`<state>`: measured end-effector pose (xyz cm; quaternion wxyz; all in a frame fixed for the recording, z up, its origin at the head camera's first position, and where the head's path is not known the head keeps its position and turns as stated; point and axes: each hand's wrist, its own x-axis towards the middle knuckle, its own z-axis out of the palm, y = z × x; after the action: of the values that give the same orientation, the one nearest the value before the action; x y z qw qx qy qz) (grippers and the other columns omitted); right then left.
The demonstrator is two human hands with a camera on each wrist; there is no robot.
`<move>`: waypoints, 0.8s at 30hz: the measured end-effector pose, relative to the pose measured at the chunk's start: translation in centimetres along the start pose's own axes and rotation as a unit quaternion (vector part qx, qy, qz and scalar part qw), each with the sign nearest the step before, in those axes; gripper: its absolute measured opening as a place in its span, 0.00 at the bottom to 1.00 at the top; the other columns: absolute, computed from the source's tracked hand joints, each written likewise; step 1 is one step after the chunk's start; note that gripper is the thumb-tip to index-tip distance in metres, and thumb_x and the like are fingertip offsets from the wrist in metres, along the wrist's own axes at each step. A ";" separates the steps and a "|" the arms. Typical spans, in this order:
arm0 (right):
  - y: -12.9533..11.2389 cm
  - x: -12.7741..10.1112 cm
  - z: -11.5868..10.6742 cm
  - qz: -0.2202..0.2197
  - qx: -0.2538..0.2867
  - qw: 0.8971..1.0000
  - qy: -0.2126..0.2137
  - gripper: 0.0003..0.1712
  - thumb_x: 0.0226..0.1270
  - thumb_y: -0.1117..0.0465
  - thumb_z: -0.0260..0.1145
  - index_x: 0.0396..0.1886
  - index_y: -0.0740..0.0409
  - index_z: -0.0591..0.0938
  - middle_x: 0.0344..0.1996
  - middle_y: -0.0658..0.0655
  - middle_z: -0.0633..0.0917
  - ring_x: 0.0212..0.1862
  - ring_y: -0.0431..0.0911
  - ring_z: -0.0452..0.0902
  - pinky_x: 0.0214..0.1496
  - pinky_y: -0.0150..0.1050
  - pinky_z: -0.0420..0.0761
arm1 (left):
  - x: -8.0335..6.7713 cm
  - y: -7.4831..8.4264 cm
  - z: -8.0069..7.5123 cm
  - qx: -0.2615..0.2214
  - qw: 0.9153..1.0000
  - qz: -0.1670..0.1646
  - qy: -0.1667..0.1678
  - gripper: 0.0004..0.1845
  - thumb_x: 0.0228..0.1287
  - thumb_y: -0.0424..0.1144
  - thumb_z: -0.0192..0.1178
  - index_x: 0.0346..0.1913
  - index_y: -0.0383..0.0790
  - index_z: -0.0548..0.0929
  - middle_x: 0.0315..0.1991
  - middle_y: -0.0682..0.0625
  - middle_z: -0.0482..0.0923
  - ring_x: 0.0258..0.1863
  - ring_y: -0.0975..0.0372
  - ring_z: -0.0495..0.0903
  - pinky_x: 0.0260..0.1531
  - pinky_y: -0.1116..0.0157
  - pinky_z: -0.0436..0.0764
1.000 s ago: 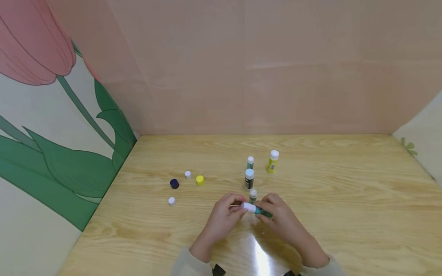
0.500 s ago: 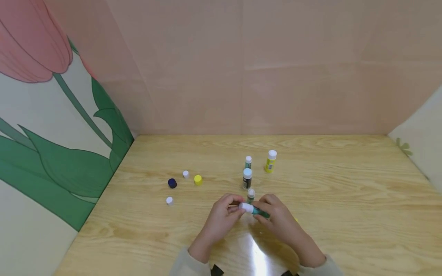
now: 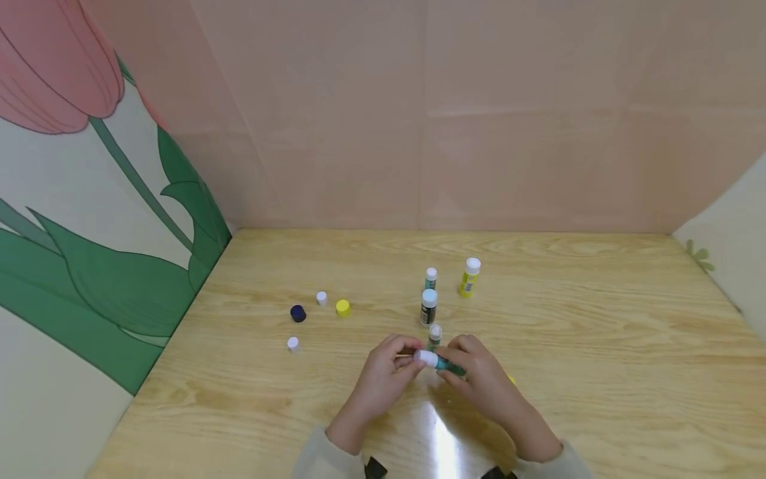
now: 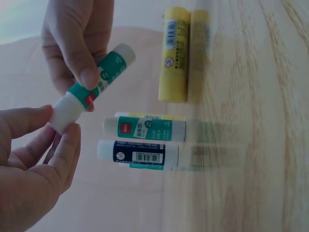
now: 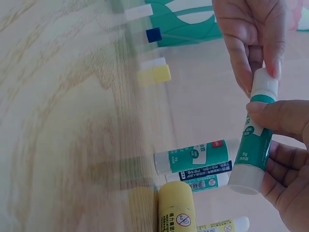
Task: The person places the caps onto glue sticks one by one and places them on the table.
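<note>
Two hands at work: a left hand (image 3: 383,379) and a right hand (image 3: 481,376) face each other above a light wood-grain table (image 3: 598,332), one object shared between them.
Held stick: a slim cylindrical plastic glue stick with a teal barrel and white ends (image 5: 256,137), lifted off the wood, directly between the hands.
Left grip: thumb and fingertips close in a pinch on the white end piece (image 4: 66,112); no gap shows there.
Right grip: thumb and fingers curl round the teal barrel.
Long axis: running roughly from hand to hand, white end piece toward the left, base out past the right fingers; it looks tilted, white end piece somewhat higher.
Join: the meeting of white piece and teal barrel lies between the two grips, so each hand is nearest its own half; whether the piece is fully seated, I cannot tell.
Just beyond the hands: an upright teal glue stick with a white top (image 3: 435,338), then a navy glue stick with a white top (image 3: 428,309), a smaller-looking teal one (image 3: 431,279) and a yellow one with a white top (image 3: 469,279).
Beside the right wrist: a thick yellow glue stick (image 4: 174,58), mostly hidden from the head view.
Left of the hands, well apart: a navy cap (image 3: 298,313), a yellow cap (image 3: 342,308) and two small white caps (image 3: 322,298).
</note>
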<state>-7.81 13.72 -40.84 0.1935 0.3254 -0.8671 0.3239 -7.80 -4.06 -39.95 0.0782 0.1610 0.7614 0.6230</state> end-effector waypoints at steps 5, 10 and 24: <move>0.0 0.1 0.0 0.001 -0.001 1.000 0.000 0.18 0.35 0.72 0.72 0.33 0.67 0.81 0.28 0.49 0.72 0.31 0.38 0.65 0.27 0.26 0.71 | 0.0 0.0 0.0 -0.002 1.000 -0.002 0.001 0.13 0.55 0.29 0.56 0.44 0.30 0.73 0.43 0.48 0.70 0.45 0.62 0.72 0.43 0.74 0.72; -0.2 0.2 -0.1 0.007 -0.005 1.000 -0.002 0.18 0.35 0.72 0.71 0.33 0.67 0.81 0.28 0.49 0.72 0.31 0.38 0.65 0.27 0.26 0.72 | 0.0 0.1 0.1 -0.001 1.000 0.004 0.001 0.13 0.55 0.29 0.56 0.44 0.30 0.73 0.44 0.47 0.70 0.44 0.62 0.72 0.43 0.74 0.72; 0.0 0.0 0.2 0.000 0.000 1.000 0.008 0.18 0.33 0.73 0.72 0.32 0.67 0.81 0.28 0.49 0.72 0.31 0.37 0.64 0.26 0.25 0.72 | -0.2 1.2 0.1 0.006 1.000 -0.003 0.001 0.12 0.55 0.28 0.56 0.42 0.27 0.73 0.42 0.44 0.71 0.42 0.59 0.72 0.42 0.73 0.73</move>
<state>-7.81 13.64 -40.98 0.2003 0.3227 -0.8655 0.3265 -7.42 -3.84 -38.80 0.0786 0.1585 0.7655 0.6186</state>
